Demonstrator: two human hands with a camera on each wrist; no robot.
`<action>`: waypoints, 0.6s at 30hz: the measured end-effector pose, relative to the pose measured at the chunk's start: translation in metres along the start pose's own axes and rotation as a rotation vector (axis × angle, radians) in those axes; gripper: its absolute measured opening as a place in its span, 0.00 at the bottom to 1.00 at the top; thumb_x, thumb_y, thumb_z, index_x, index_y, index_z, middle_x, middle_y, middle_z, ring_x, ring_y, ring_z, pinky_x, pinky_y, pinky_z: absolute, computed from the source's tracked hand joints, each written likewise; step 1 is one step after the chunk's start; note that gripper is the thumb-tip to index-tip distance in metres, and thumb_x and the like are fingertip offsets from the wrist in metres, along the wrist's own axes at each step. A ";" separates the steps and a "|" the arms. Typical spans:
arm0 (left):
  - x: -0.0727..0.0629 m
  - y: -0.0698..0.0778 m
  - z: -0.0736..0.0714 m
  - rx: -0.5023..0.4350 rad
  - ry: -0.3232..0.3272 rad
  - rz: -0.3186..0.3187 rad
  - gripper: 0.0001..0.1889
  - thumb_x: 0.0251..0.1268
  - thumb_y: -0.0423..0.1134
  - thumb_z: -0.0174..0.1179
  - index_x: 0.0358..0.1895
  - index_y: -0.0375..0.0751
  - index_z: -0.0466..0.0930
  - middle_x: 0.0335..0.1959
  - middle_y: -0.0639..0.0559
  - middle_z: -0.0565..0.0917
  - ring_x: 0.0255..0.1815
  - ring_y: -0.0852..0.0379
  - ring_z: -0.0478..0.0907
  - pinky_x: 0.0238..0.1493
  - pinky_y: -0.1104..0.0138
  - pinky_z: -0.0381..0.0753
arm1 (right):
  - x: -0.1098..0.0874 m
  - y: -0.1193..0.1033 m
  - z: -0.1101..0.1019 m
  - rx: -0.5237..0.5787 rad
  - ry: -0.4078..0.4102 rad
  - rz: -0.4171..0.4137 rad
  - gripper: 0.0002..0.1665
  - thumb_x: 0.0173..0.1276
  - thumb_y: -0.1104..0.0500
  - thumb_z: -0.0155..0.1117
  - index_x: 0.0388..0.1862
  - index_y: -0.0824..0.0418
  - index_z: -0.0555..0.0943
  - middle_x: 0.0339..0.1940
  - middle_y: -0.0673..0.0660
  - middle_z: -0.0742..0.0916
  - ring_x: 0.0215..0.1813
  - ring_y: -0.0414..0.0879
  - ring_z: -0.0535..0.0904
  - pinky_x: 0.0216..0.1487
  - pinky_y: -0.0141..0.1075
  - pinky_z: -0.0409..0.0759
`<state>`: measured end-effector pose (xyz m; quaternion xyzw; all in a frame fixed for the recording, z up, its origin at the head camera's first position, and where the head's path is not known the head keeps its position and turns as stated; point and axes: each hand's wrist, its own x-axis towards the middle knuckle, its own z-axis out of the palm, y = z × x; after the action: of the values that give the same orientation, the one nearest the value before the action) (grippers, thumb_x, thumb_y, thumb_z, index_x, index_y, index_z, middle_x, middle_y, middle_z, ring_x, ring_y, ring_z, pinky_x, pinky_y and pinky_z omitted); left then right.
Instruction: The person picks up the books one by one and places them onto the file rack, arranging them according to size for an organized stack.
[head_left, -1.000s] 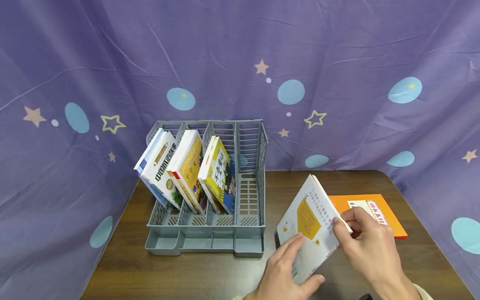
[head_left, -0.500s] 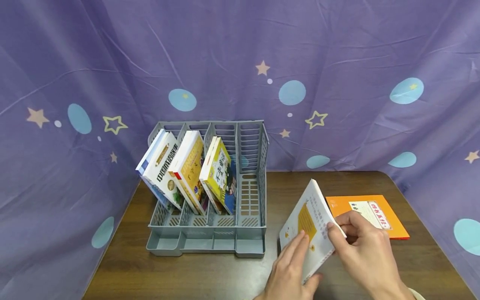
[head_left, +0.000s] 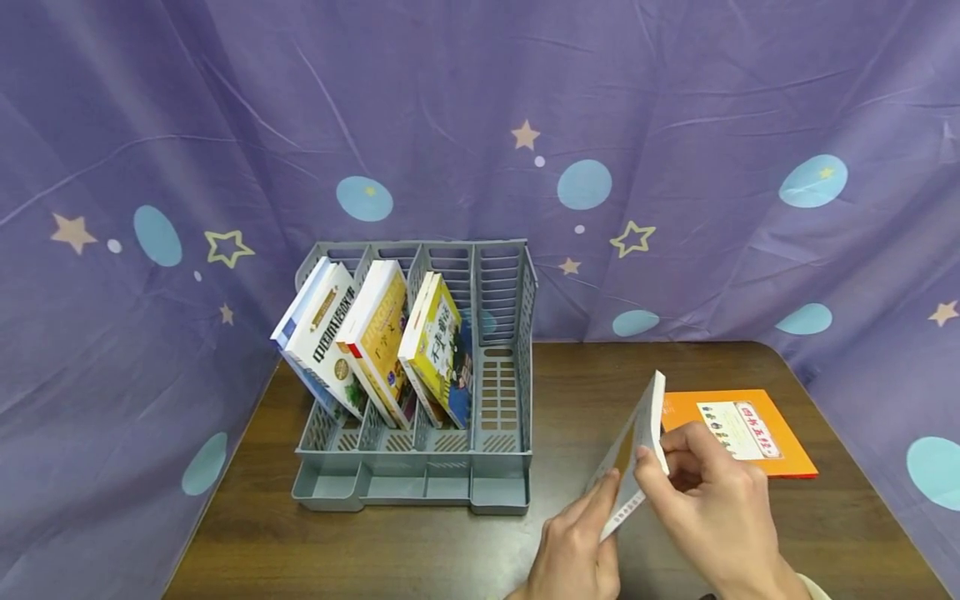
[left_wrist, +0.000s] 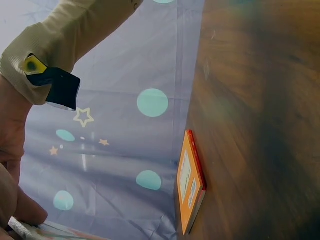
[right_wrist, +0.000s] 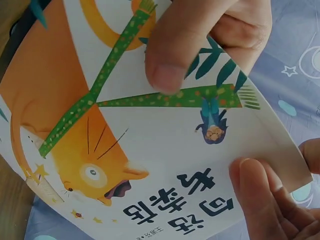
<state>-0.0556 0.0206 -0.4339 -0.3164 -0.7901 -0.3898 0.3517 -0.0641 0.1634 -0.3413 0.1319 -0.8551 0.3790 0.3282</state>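
Note:
A thin white picture book (head_left: 641,442) stands tilted between both hands, seen nearly edge-on in the head view. My left hand (head_left: 576,546) grips its lower left part, fingers on the back cover. With thumb and fingers my right hand (head_left: 712,504) pinches the upper right edge. The right wrist view shows the front cover (right_wrist: 165,137), with an orange cat, green stripes and dark lettering. Thumbs of both hands press on this cover. An orange book (head_left: 720,442) lies flat on the table just beyond the right hand.
A grey divided rack (head_left: 498,498) stands left of the hands. Three of its slots hold books, among them a white one (head_left: 326,342), an orange-yellow one (head_left: 384,342) and a yellow one (head_left: 442,350). A purple curtain (head_left: 450,108) hangs behind the wooden table (head_left: 420,554).
The white book has turned from showing its back cover broadly to nearly edge-on, its top shifting right and down. My right hand has moved a little left; both hands keep hold of it.

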 end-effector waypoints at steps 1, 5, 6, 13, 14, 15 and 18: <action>0.000 0.000 0.000 0.000 0.005 0.000 0.34 0.39 0.23 0.59 0.61 0.28 0.72 0.52 0.40 0.82 0.52 0.54 0.80 0.49 0.70 0.79 | 0.000 0.000 0.001 0.002 -0.003 0.001 0.14 0.48 0.69 0.69 0.25 0.54 0.75 0.12 0.36 0.78 0.16 0.28 0.71 0.19 0.20 0.69; 0.000 0.000 0.000 0.007 0.014 0.001 0.33 0.39 0.25 0.62 0.59 0.29 0.73 0.50 0.42 0.83 0.51 0.55 0.81 0.49 0.72 0.79 | -0.002 -0.002 0.004 0.016 -0.027 -0.001 0.15 0.47 0.69 0.70 0.26 0.55 0.74 0.12 0.37 0.79 0.16 0.28 0.72 0.20 0.20 0.71; 0.000 0.000 0.000 0.009 0.016 0.003 0.33 0.39 0.25 0.62 0.59 0.29 0.73 0.50 0.42 0.83 0.50 0.55 0.81 0.48 0.72 0.79 | -0.002 -0.003 0.004 0.019 -0.029 -0.004 0.15 0.47 0.69 0.70 0.26 0.55 0.74 0.13 0.37 0.79 0.16 0.28 0.73 0.20 0.20 0.71; 0.005 0.000 -0.004 -0.085 0.082 -0.091 0.27 0.48 0.22 0.61 0.57 0.34 0.75 0.44 0.43 0.85 0.43 0.58 0.83 0.41 0.73 0.81 | -0.002 -0.003 0.008 0.043 -0.016 -0.028 0.17 0.45 0.66 0.78 0.28 0.59 0.76 0.18 0.44 0.84 0.21 0.31 0.80 0.24 0.22 0.78; 0.007 -0.001 -0.005 -0.105 0.094 -0.104 0.26 0.49 0.21 0.61 0.57 0.34 0.76 0.43 0.42 0.85 0.42 0.58 0.84 0.39 0.73 0.81 | -0.002 -0.003 0.008 0.053 -0.007 -0.043 0.18 0.44 0.65 0.79 0.29 0.60 0.77 0.19 0.45 0.85 0.22 0.31 0.81 0.24 0.23 0.78; 0.008 -0.001 -0.007 -0.121 0.105 -0.113 0.26 0.50 0.20 0.60 0.57 0.34 0.76 0.43 0.42 0.85 0.41 0.58 0.84 0.38 0.73 0.82 | -0.001 -0.002 0.009 0.062 0.000 -0.055 0.18 0.43 0.65 0.79 0.30 0.60 0.78 0.20 0.46 0.85 0.23 0.32 0.81 0.25 0.23 0.79; 0.013 -0.003 -0.011 -0.144 0.119 -0.133 0.25 0.53 0.20 0.60 0.57 0.34 0.75 0.44 0.41 0.85 0.42 0.57 0.84 0.38 0.72 0.82 | 0.000 0.000 0.008 0.090 0.025 -0.110 0.17 0.44 0.65 0.79 0.32 0.62 0.80 0.22 0.47 0.86 0.25 0.33 0.82 0.27 0.24 0.80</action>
<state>-0.0618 0.0122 -0.4199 -0.2642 -0.7570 -0.4860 0.3477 -0.0683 0.1575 -0.3451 0.1886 -0.8246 0.4000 0.3527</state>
